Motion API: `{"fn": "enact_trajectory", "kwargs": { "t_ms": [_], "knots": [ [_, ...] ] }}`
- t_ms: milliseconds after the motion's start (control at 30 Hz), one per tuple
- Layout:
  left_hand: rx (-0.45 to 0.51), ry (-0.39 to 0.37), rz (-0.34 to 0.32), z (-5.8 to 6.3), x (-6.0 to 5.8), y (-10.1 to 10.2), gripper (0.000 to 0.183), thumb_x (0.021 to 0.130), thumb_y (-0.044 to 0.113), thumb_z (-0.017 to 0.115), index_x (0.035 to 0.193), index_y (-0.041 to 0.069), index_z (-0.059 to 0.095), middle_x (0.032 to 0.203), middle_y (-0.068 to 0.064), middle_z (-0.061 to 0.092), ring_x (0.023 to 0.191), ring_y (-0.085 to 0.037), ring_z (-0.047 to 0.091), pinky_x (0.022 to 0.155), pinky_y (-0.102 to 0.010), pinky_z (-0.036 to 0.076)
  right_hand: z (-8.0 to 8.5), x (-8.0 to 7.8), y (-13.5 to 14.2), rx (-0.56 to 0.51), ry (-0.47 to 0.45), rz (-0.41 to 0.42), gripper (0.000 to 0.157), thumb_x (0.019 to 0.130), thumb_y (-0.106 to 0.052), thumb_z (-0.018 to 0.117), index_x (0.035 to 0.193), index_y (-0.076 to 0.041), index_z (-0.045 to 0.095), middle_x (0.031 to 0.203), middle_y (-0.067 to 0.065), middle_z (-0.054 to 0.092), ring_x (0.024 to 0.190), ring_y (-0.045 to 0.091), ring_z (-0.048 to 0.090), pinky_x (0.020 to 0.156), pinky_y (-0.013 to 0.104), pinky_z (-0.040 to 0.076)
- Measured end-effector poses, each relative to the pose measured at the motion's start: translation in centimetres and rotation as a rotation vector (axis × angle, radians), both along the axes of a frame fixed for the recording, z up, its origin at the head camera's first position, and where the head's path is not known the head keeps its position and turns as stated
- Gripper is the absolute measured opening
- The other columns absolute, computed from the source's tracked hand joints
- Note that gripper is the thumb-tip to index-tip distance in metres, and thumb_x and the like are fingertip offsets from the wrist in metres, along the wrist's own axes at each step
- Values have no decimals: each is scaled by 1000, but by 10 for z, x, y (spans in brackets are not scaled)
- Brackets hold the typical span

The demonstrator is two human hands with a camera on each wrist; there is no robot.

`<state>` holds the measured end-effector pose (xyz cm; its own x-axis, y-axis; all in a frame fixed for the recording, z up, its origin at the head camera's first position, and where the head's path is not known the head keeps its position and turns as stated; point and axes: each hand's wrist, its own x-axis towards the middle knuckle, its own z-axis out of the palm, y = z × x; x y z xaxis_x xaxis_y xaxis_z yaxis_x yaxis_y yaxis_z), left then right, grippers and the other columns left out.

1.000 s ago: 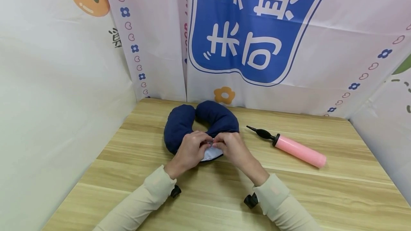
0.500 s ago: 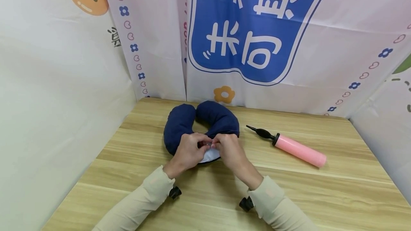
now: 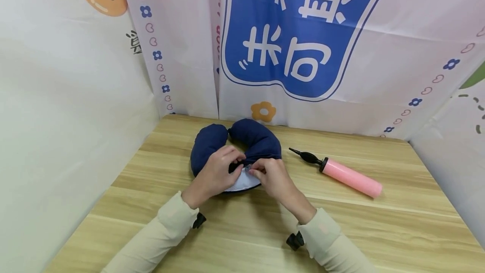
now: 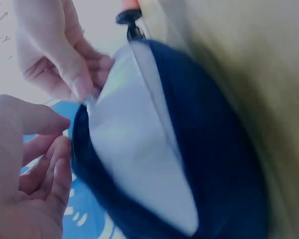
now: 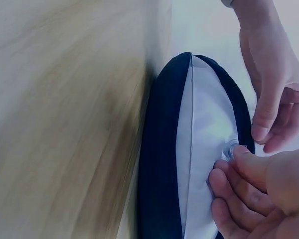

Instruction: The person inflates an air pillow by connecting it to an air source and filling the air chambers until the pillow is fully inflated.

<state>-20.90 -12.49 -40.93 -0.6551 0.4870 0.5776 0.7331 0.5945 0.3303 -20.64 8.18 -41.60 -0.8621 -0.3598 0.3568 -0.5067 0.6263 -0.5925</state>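
A navy U-shaped neck pillow point(image 3: 254, 136) lies on the table, its cover open along the near curve. White inner lining point(image 4: 134, 114) shows in the opening, with a small clear air valve point(image 5: 231, 148) at its edge. My right hand point(image 3: 275, 178) pinches the valve between thumb and forefinger. Beside it, my left hand point(image 3: 216, 172) has curled fingers at the cover's navy edge point(image 4: 80, 137) and appears to hold it; the exact contact is partly hidden. To the right lies a pink hand pump point(image 3: 352, 177) with a black nozzle.
The wood-grain table point(image 3: 242, 239) meets a printed cloth backdrop point(image 3: 189, 54) just behind the pillow. Plain white cloth point(image 3: 75, 117) hangs along the left side. A black wrist camera point(image 3: 295, 240) sits beneath the right cuff.
My left hand has moved left and away from the right fingers, opening a gap where dark fabric and the valve now show. My right hand stays at the valve. The pump lies still.
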Motion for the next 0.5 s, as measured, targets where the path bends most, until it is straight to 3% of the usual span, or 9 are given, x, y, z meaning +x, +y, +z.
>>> {"fn": "enact_trajectory", "kwargs": {
  "t_ms": [100,233,367,500],
  "knots": [
    [-52,52,37,1,0,-4,18,89,5,83,105,5,76,103,-5,71,95,-18,65,81,-32,59,1,1,-1,-21,-9,-21,6,92,-13,82,87,-10,82,86,0,81,79,10,73,69,24,59],
    [-98,58,49,-1,0,-5,14,91,5,81,103,6,76,104,-5,72,98,-20,68,84,-33,61,2,2,-4,-22,6,-68,9,90,-14,84,83,-11,81,80,-1,79,69,4,67,63,21,55],
    [-107,86,56,-2,5,-3,12,90,2,81,102,5,77,101,-5,72,95,-20,68,83,-33,61,3,5,-6,2,16,-90,17,92,-18,84,77,-11,79,71,-2,75,57,1,58,57,20,50],
    [-142,147,57,-3,11,2,12,89,3,82,99,6,77,96,-4,71,89,-18,66,79,-31,60,5,7,0,21,-35,-87,24,94,-23,83,72,-15,76,64,-6,69,51,1,53,53,20,47]
  ]
}}
